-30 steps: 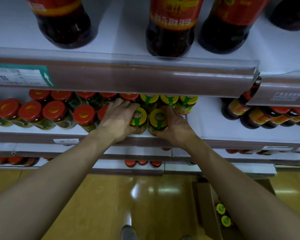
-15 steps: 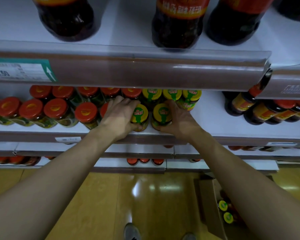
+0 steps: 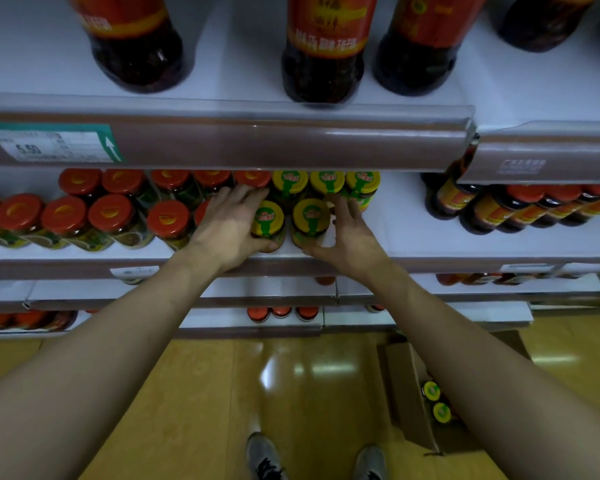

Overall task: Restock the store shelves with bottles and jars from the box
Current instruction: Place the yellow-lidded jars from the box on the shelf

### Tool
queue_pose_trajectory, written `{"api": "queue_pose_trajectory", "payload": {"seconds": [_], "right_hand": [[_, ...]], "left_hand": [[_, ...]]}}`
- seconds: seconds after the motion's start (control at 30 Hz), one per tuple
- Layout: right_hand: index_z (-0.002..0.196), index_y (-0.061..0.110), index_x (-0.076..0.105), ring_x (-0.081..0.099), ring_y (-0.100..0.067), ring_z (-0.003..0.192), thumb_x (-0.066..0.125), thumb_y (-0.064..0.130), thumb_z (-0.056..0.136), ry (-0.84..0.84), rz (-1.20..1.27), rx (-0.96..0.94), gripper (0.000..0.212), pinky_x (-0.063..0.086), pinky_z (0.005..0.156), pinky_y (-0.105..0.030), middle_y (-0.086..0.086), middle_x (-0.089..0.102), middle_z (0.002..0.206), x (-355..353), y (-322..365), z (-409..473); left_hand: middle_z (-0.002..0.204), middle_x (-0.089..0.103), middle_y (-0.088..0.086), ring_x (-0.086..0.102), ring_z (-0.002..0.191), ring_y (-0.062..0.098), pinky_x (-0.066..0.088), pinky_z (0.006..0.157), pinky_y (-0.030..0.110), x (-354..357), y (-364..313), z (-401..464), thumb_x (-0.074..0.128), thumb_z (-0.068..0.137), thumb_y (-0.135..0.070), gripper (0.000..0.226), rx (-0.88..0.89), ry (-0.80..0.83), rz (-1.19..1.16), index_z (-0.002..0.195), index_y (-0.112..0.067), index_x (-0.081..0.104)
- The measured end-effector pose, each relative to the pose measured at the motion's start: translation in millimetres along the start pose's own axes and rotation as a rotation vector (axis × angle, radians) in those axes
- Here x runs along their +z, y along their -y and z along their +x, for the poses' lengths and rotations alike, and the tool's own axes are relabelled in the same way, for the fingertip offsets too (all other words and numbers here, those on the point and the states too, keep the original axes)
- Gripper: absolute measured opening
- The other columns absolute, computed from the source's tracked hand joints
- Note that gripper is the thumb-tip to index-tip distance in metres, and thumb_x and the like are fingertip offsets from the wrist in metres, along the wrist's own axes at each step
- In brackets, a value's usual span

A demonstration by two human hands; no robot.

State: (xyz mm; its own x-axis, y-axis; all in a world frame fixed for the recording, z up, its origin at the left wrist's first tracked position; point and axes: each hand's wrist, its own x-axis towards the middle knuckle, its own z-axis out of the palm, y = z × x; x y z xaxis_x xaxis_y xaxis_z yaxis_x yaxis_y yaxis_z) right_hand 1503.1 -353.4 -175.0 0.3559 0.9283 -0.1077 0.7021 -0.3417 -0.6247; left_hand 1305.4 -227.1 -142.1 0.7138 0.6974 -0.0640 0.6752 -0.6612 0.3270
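Two yellow-lidded jars stand side by side at the front of the middle shelf point(image 3: 430, 244). My left hand point(image 3: 227, 230) grips the left jar point(image 3: 269, 220), thumb under its front and fingers reaching behind it. My right hand point(image 3: 352, 237) curves round the right jar point(image 3: 310, 216); thumb and fingertips touch it, and a gap shows at the palm. A row of three more yellow-lidded jars point(image 3: 326, 181) stands just behind. On the floor at the lower right, the cardboard box point(image 3: 409, 393) holds two visible yellow-lidded jars point(image 3: 437, 401), partly hidden by my right forearm.
Red-lidded jars point(image 3: 111, 213) fill the shelf to the left, close against my left hand. Dark bottles with red caps point(image 3: 499, 209) stand to the right, with bare shelf between. Large dark bottles point(image 3: 322, 50) sit on the shelf above. My shoes point(image 3: 264, 459) are on the yellow floor.
Both hands stayed on the two front jars, which edged back toward the rear row. A gap has opened between my right palm and its jar.
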Motion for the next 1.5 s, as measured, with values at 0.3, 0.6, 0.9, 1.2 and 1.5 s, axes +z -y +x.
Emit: {"api": "queue_pose_trajectory", "payload": {"seconds": [0.3,0.6,0.9,1.2,1.5], "right_hand": [[0.142,0.018,0.052,0.059,-0.017,0.119,0.08,0.041,0.089,-0.03,0.217,0.071,0.064,0.054,0.097,-0.035,-0.004,0.053,0.134,-34,17,-91],[0.114,0.02,0.065,0.066,0.002,0.099,0.077,0.03,0.092,-0.143,0.473,0.09,0.026,0.054,0.09,-0.022,0.002,0.069,0.114,-112,-39,-195],[0.12,0.021,0.066,0.065,0.001,0.099,0.072,0.025,0.097,-0.138,0.554,0.211,0.024,0.051,0.081,-0.008,0.008,0.069,0.11,-211,-192,-313],[0.123,0.021,0.067,0.068,-0.004,0.097,0.071,0.027,0.098,-0.083,0.473,0.32,0.026,0.059,0.089,-0.027,0.005,0.071,0.108,-246,-275,-324],[0.121,0.02,0.066,0.066,-0.006,0.097,0.072,0.018,0.097,0.024,0.296,0.332,0.025,0.057,0.087,-0.023,0.004,0.068,0.108,-278,-303,-303]], "left_hand": [[0.134,0.056,0.008,0.05,0.125,0.03,0.046,0.105,0.045,11,-73,-68,0.079,0.087,-0.046,0.07,-0.107,-0.115,-0.25,0.144,-0.016,0.053],[0.118,0.065,-0.001,0.063,0.1,0.008,0.053,0.09,0.027,46,-233,-118,0.074,0.092,-0.033,0.038,-0.175,-0.188,-0.624,0.125,-0.021,0.06],[0.114,0.069,0.001,0.066,0.095,0.008,0.057,0.083,0.025,127,-418,-161,0.073,0.095,-0.018,0.028,-0.296,-0.166,-0.896,0.12,-0.016,0.063],[0.114,0.067,-0.004,0.065,0.093,0.001,0.052,0.077,0.017,195,-462,-148,0.071,0.097,-0.017,0.02,-0.342,-0.034,-0.905,0.115,-0.018,0.065],[0.114,0.066,-0.007,0.065,0.093,0.011,0.057,0.083,0.028,225,-484,-90,0.072,0.095,-0.019,0.025,-0.328,0.188,-0.949,0.116,-0.028,0.063]]}}
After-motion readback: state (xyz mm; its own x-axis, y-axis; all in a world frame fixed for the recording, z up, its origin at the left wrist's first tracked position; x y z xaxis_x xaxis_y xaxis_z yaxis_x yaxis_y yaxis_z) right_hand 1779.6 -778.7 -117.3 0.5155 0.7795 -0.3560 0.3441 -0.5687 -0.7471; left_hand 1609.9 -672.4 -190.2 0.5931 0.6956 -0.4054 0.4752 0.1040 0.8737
